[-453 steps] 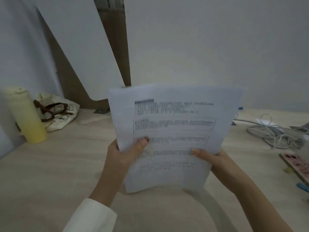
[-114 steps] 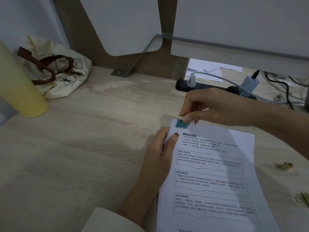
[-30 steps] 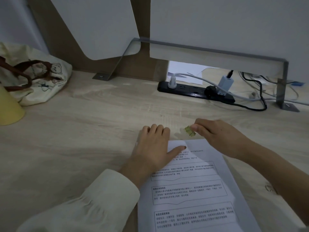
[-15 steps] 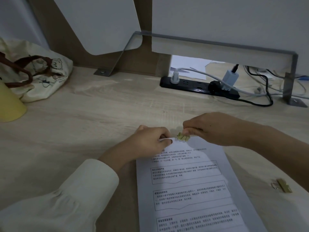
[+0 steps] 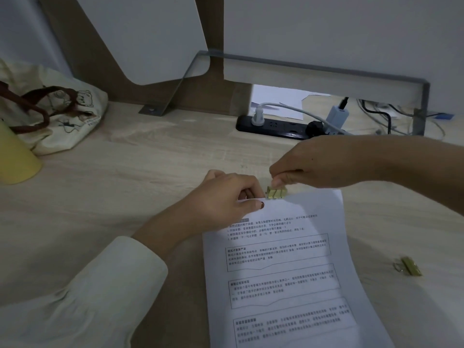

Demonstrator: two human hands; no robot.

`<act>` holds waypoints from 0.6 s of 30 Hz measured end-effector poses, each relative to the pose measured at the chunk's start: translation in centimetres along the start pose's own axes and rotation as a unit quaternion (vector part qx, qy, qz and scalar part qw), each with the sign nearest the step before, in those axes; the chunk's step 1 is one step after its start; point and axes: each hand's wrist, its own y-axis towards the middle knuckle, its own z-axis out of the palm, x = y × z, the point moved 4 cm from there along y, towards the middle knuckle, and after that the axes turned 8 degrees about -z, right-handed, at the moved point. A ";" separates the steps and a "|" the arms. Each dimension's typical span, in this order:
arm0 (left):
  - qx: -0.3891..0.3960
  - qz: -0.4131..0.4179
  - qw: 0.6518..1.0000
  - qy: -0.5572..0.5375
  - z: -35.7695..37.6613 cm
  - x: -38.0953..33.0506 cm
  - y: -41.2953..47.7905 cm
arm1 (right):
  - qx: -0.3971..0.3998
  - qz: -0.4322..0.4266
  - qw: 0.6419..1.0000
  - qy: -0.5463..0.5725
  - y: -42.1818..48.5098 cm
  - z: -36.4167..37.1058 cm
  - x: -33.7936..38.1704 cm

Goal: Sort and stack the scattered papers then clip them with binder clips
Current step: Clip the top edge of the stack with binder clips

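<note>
Wooden desk bears papers, loose binder clip, power strip, tote bag, perhaps a bottle.

1. The desk is pale wood with a visible grain and a matt finish.
2. The papers are smooth, matt white sheets printed in black.
3. The binder clip looks like olive-painted metal. The loose clip shows a shiny wire handle.
4. The bag is creased cream cloth, and so is the sleeve.
5. The power strip is black plastic, faintly glossy.
6. The bracket is dull grey metal.

Head-worn view, downward over desk
</note>
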 end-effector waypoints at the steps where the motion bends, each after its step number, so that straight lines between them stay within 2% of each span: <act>1: -0.005 0.006 1.000 0.005 -0.1 -0.3 -0.2 | 0.002 0.000 1.000 -0.008 -0.2 -0.3 0.2; 11: -0.071 0.079 0.993 0.053 -1.0 -2.5 -2.3 | 0.033 0.018 0.999 -0.019 -1.5 -1.0 2.4; 18: -0.087 0.087 0.990 0.072 -1.1 -2.8 -2.7 | 0.073 0.042 0.996 -0.004 -2.0 -1.3 3.3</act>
